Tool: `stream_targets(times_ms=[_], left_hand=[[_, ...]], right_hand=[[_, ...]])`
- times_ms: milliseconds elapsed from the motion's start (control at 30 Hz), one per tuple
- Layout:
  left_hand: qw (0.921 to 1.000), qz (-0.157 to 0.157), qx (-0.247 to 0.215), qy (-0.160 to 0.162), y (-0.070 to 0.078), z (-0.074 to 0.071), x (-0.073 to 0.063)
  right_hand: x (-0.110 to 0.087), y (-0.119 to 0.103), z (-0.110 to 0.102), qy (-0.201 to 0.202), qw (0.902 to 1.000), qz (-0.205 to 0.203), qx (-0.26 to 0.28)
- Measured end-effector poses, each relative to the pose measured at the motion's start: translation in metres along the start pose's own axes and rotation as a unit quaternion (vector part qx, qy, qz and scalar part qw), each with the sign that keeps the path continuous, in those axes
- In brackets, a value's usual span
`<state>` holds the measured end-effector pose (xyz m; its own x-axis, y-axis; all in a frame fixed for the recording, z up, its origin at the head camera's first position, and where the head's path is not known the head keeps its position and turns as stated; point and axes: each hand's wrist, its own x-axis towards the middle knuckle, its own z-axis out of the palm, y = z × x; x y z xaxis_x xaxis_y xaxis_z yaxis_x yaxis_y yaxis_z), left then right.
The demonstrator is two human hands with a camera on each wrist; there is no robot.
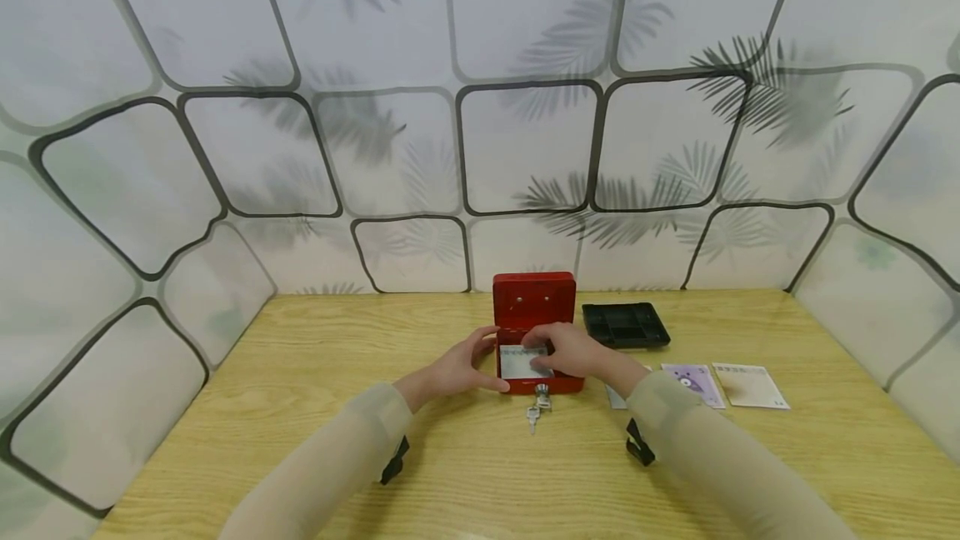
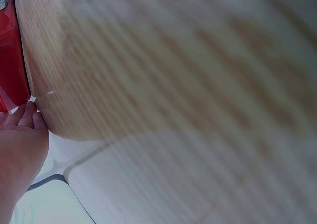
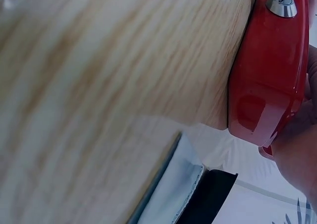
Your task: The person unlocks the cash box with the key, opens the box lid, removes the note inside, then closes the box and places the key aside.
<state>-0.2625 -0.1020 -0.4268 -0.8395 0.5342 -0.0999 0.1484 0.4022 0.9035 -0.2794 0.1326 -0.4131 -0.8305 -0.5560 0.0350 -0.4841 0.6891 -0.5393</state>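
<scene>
A red cash box (image 1: pixel 532 301) stands with its lid up, a pale printed paper note (image 1: pixel 517 362) lying in it. My right hand (image 1: pixel 573 350) reaches in over the box's right side, its thumb and fingertips spread over the note. In the right wrist view, part of that hand (image 3: pixel 297 149) shows behind the box wall. My left hand (image 1: pixel 457 367) rests against the box's left side, thumb along the front corner. Its fingers touch the box end in the left wrist view. A key (image 1: pixel 533 416) hangs at the front lock (image 3: pixel 281 5).
Right of the box lies a black compartment tray (image 1: pixel 626 325). Nearer on that side are a purple note with a cartoon figure (image 1: pixel 693 383), a cream note (image 1: pixel 752 387) and another pale one (image 1: pixel 617 397), partly covered by my right forearm. A patterned curtain stands behind the wooden table (image 1: pixel 337 340).
</scene>
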Motion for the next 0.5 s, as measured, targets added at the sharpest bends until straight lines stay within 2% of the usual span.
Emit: stream_targets(times_ms=[300, 500], left_hand=[[1.0000, -0.001, 0.000, 0.003, -0.0003, -0.0003, 0.0000], [1.0000, 0.002, -0.001, 0.001, -0.0002, -0.0003, -0.0002]], right_hand=[[0.0005, -0.0025, 0.0000, 0.001, 0.9999, 0.003, -0.010], [-0.0018, -0.0026, -0.0003, 0.006, 0.9997, -0.007, 0.022]])
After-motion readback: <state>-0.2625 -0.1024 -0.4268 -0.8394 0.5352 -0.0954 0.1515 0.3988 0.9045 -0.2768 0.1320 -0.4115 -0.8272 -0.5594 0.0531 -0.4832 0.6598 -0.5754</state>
